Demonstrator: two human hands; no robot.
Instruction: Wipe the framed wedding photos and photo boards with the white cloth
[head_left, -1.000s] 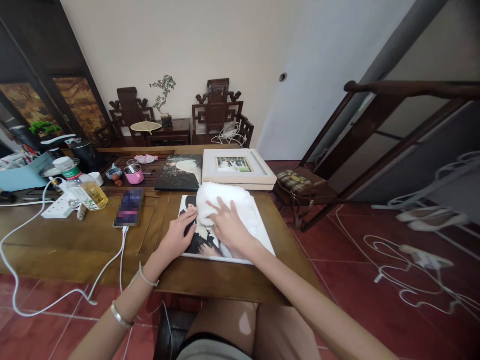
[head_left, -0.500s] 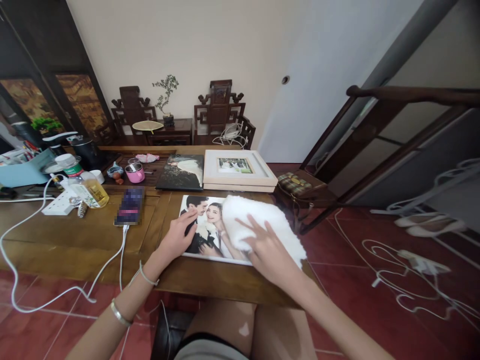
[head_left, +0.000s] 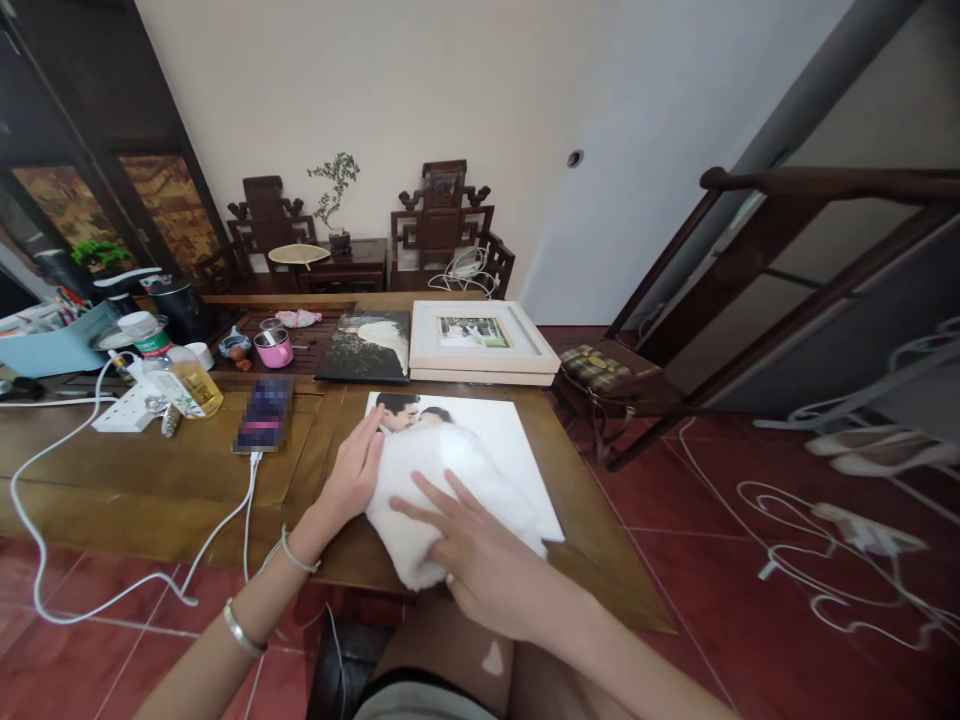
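Observation:
A large wedding photo print (head_left: 510, 440) lies flat on the wooden table (head_left: 172, 480) in front of me. My right hand (head_left: 469, 560) presses flat on a white fluffy cloth (head_left: 442, 480), fingers stretched out, near the print's front edge. The cloth covers the print's lower left part and hangs past the table's edge. My left hand (head_left: 352, 475) rests open on the print's left edge, fingers flat and touching the cloth.
Behind the print lie a dark photo (head_left: 365, 345) and a white framed picture (head_left: 480, 340). To the left are a phone (head_left: 262, 415) with a white cable, a power strip (head_left: 127, 410), a bottle (head_left: 184, 380) and a pink cup (head_left: 274, 347). Carved chairs stand by the far wall.
My right hand has dragged the cloth from the print's top to its right side, then back to the lower left near me. My left hand stayed on the left edge.

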